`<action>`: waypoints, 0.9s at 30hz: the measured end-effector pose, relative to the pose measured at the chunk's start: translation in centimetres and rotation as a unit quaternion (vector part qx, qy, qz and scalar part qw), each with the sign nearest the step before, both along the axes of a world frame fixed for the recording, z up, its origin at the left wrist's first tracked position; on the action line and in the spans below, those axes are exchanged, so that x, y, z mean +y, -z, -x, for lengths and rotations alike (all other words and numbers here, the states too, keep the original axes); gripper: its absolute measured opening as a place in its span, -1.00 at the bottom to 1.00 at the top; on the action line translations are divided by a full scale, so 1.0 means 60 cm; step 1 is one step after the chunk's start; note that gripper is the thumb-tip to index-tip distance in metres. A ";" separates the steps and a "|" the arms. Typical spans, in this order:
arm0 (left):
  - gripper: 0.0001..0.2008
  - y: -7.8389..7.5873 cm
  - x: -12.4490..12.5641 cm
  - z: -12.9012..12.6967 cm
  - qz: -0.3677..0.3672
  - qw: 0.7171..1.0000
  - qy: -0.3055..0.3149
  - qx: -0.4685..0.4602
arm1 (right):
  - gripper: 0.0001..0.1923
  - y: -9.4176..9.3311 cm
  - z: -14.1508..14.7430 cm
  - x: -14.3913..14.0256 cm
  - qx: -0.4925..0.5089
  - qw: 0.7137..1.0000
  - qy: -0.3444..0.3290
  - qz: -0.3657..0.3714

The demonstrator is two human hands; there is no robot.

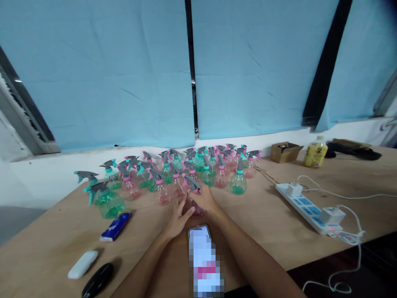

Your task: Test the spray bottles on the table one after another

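Note:
Near the middle of the table, a pink spray bottle point(197, 210) with a grey and pink trigger head stands upright between my hands. My right hand point(204, 199) is wrapped round its right side, just under the head. On its left is my left hand point(179, 218), fingers stretched out and thumb apart beside the lower body; whether it touches the bottle I cannot tell. Behind them stand several more pink and green spray bottles, among them a green spray bottle point(238, 184) to the right and another green spray bottle point(111, 205) to the left. Their triggers point various ways.
A lit phone point(203, 252) lies in front of my hands. To the left are a blue packet point(116, 225), a white case point(83, 264) and a black rounded object point(98, 280). A power strip point(305, 207) with cables, a yellow drink bottle point(315, 153) and a cardboard box point(285, 153) are right.

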State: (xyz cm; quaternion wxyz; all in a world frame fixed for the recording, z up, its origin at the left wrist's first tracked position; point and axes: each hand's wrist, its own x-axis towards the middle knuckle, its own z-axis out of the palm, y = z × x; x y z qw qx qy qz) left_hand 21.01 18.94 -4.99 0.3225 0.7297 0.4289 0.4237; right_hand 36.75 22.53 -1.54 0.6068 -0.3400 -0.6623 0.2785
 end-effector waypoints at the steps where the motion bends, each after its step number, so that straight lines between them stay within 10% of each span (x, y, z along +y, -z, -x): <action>1: -0.35 -0.004 -0.002 -0.002 0.008 1.000 0.008 -0.002 | -0.73 0.000 -0.004 0.001 0.013 1.000 -0.013 0.008; 6: -0.36 -0.010 -0.007 -0.008 0.056 0.998 0.022 0.013 | -0.57 -0.008 -0.025 -0.001 0.035 0.998 -0.039 -0.037; 16: -0.58 -0.009 0.002 -0.001 0.107 0.992 0.057 -0.042 | -0.88 -0.011 -0.036 0.005 0.072 0.976 -0.132 0.155; 27: -0.60 -0.009 0.006 0.003 0.150 0.986 0.042 -0.054 | -0.91 -0.012 -0.048 0.002 0.096 0.971 -0.147 0.163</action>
